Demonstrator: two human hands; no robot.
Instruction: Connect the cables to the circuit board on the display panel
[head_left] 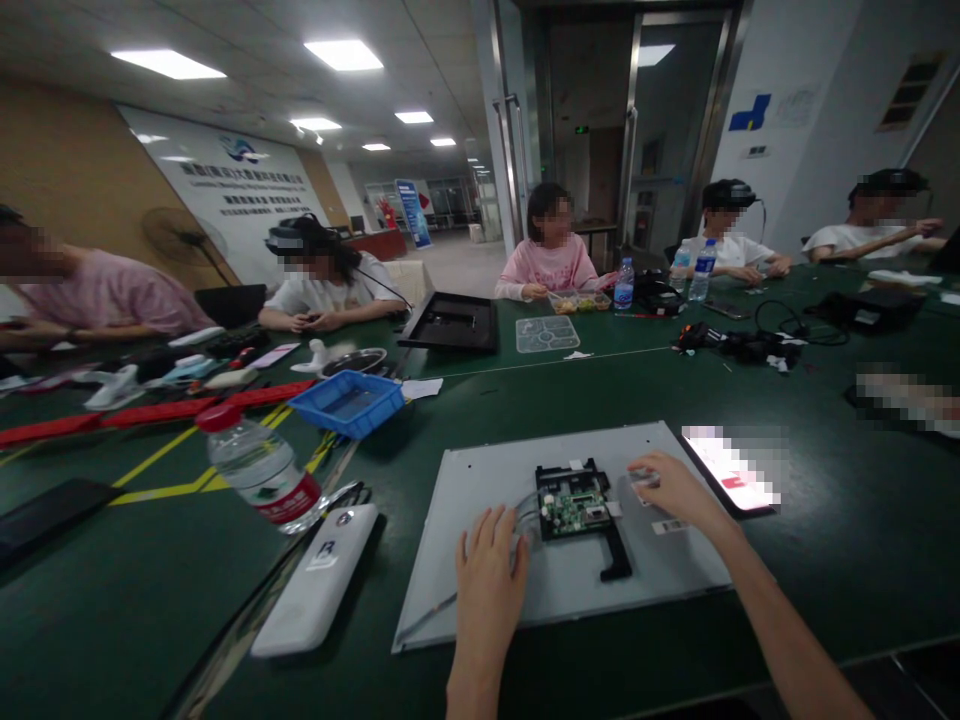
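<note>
Handling a circuit board on a pale panel

We have both hands over the pale panel [469,490], which lies flat on the green table [600,395] just in front of us. The circuit board [574,512] sits near its middle, within a black bracket [619,555].

Our left hand [491,565] lies palm down at the board's left, its fingers loosely bent over the cable [529,500] — whether they pinch it, we cannot tell. Our right hand [667,488] is at the panel's right side, thumb and fingertips drawn near each other; we cannot tell whether anything small is between them.

We judge the step in hand to be work around the board and its wiring. A next move would call for a light touch — the cable looks thin and easily tugged.

Counting what is near, we find one panel, one board, one bracket, two hands, one lit phone [731,470] at the right, one white power bank [319,580] at the left, one red-capped bottle [262,470] and one blue tray [349,405]. Farther off are three smaller bottles [623,285], one clear lid [547,335] and five people [551,265] around the table.
</note>
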